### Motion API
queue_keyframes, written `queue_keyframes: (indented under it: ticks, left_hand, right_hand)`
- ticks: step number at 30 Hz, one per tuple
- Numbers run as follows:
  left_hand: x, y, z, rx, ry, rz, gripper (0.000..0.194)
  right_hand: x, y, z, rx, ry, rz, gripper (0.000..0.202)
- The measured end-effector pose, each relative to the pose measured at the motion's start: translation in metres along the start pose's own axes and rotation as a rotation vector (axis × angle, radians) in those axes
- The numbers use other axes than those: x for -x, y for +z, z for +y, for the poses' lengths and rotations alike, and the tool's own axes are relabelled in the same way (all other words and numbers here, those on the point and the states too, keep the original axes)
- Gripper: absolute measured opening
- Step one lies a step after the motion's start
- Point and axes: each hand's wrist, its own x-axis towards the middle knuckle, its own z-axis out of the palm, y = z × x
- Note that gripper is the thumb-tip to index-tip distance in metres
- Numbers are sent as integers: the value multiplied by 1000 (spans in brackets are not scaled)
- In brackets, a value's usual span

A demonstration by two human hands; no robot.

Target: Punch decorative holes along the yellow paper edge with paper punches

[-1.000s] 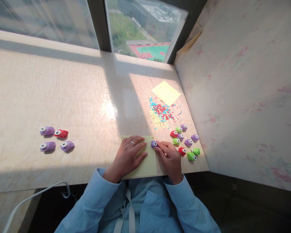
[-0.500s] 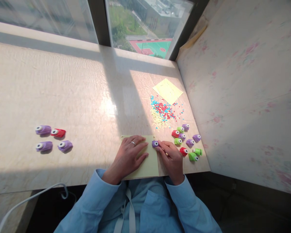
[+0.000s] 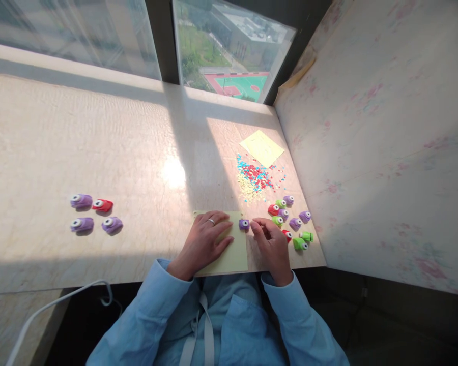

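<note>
Under my left hand [image 3: 206, 238] lies a pale yellow sheet of paper [image 3: 234, 256], with the fingers spread flat across it. A small purple craft punch [image 3: 244, 224] sits at the sheet's right edge, its white button with a dark centre facing up. Just right of that punch, and apart from it, is my right hand [image 3: 272, 246]. Its thumb and forefinger are pinched together and the other fingers curl in; whatever is between the tips is too small or hidden to make out.
Several purple, red and green craft punches [image 3: 295, 223] cluster by the wall [image 3: 366, 178]. Behind them lie blue, red and yellow confetti [image 3: 254, 175] and another yellow paper [image 3: 262, 147]. More punches [image 3: 81, 201] stand at the left. A white cable [image 3: 61, 300] hangs past the table's front edge.
My right hand has let go of the purple punch and drawn slightly to the right. The punch stays at the paper's edge. My left hand remains on the sheet; the view has shifted slightly.
</note>
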Motion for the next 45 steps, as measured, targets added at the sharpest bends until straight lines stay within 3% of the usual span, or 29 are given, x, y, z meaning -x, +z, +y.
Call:
queue_keyframes:
  ticks: [7,11,15,31,40,45]
  left_hand:
    - [0,0,0,8,22,36,22]
    - [0,0,0,9,15,32,22]
    - [1,0,0,-6,11,15,6]
    - [0,1,1,-40,28,7,7]
    - [0,2,-2,-27,39,14,7]
    - [0,2,-3,-16,28,13,6]
  right_hand:
    - [-16,-2,-17,73,79,-142,49]
    - [-20,2,-16,134,52,-141,54]
    - [-22,5,-13,118,57,-136,55]
    - [-36,14,-11,122,126,-140,30]
    - [-47,15,-23,374,211,-321,21]
    - [-51,18,-26,450,246,-344,22]
